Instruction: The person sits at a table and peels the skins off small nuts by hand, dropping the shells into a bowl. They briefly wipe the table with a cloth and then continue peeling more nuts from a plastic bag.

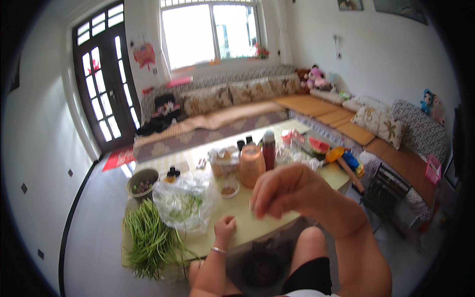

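Observation:
My right hand (pixel 288 192) is raised large in front of me over the table's near edge, its fingers bent down and pinched together. A small pale speck shows by its fingertips, too small to name. Lower and to the left, my left hand (pixel 226 227), with a bangle at the wrist, is curled closed over the table's near edge; its palm side is hidden. A clear plastic bag (pixel 170 205) with greens in it lies to its left. Beyond that hand is a small clear dish (pixel 229 189) of brown bits. Long green stems (pixel 148 242) are heaped at the table's left corner.
On the table (pixel 242 230) stand a bowl (pixel 131 185), an orange-tinted jar (pixel 252 168), a dark red bottle (pixel 268 151) and a plastic container (pixel 222 161). Watermelon (pixel 319 145) and a wooden-handled tool (pixel 350 174) lie at the right. A dark round object (pixel 262 267) is below, between my legs.

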Demonstrator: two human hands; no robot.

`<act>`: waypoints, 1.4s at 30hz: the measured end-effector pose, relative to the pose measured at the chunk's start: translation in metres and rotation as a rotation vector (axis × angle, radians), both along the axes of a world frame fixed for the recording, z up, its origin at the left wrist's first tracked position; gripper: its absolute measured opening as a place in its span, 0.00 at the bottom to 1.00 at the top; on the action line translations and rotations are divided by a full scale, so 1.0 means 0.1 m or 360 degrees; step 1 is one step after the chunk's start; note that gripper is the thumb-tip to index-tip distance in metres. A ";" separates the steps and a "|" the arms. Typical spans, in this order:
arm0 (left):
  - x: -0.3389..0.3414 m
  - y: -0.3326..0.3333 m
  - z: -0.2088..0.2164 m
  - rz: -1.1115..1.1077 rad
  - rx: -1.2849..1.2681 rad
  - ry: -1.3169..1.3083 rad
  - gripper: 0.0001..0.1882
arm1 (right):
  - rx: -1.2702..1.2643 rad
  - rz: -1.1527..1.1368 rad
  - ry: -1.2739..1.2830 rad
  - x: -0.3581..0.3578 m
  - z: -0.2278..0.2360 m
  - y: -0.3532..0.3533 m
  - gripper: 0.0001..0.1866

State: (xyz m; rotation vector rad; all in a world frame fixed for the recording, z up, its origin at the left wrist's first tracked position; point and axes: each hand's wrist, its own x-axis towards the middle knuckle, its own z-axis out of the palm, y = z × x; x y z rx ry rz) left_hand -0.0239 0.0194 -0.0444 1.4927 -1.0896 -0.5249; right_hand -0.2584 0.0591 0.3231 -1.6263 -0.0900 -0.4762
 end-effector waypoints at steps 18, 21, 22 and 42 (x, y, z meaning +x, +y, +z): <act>0.40 -0.04 0.21 0.0015 0.0299 0.0463 0.07 | -0.0921 -0.1854 0.0700 0.81 -3.50 -2.02 0.12; 0.39 -0.06 0.22 0.0020 0.0310 0.0377 0.07 | -0.0828 -0.1808 0.0860 0.92 -3.58 -2.17 0.13; 0.38 -0.07 0.23 0.0013 0.0314 0.0366 0.07 | -0.0786 -0.1765 0.0994 0.97 -3.52 -2.16 0.13; 0.26 0.02 0.68 0.0050 -0.0385 -0.0771 0.06 | -0.0710 -0.1266 -0.0028 1.25 -2.95 -1.17 0.02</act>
